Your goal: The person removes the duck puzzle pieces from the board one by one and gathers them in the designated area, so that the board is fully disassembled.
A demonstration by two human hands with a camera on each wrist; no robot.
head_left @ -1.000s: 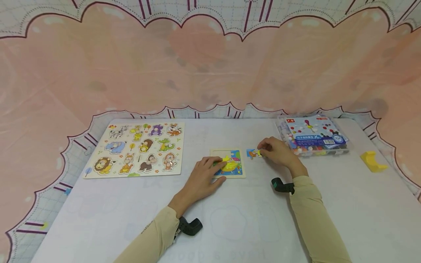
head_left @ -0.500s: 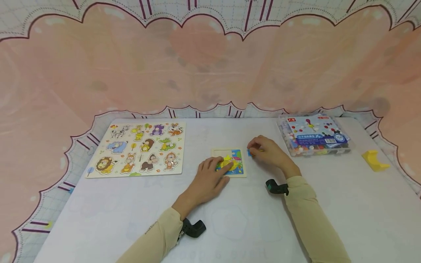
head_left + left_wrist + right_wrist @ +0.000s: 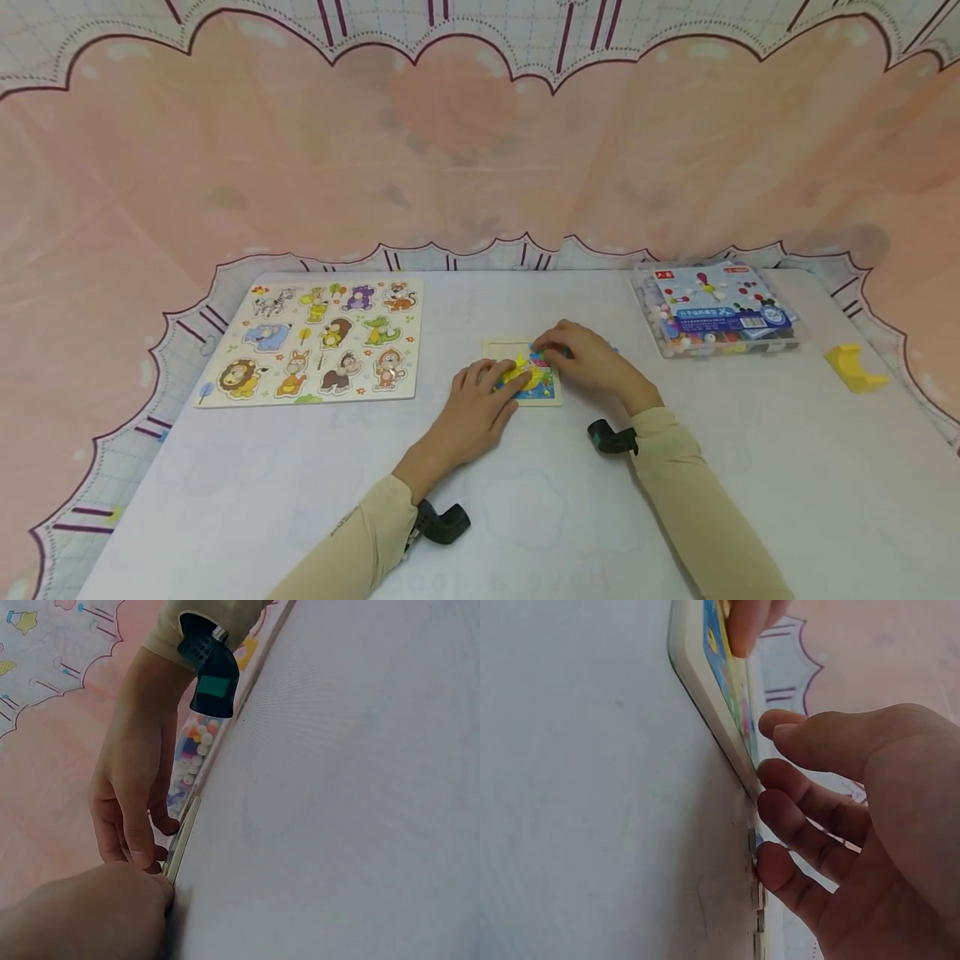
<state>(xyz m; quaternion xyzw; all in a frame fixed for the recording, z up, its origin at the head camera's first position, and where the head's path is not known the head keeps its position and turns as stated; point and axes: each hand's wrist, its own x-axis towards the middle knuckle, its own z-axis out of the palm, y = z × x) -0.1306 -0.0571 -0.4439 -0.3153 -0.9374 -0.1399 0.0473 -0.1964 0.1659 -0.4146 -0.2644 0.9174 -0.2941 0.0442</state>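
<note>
A small jigsaw puzzle (image 3: 546,388) with a yellow bird on blue lies in a pale wooden frame. My left hand (image 3: 467,410) rests flat over its left side, fingers extended onto the yellow part. My right hand (image 3: 594,363) touches the puzzle's upper right corner with its fingertips. In the right wrist view, thumb and index finger meet near the puzzle's face; whether a piece sits between them is hidden. Loose puzzle pieces (image 3: 758,892) lie on the table beside the frame, mostly behind my right hand in the head view.
A large animal puzzle board (image 3: 315,342) lies at the left. At the back right stands a clear plastic box (image 3: 716,308) of coloured balls. A yellow curved block (image 3: 853,369) sits near the right edge of the white table (image 3: 525,517). Patterned cloth hangs behind.
My right hand has moved left from the loose pieces onto the puzzle's upper right corner. The left hand stays on the puzzle with little movement.
</note>
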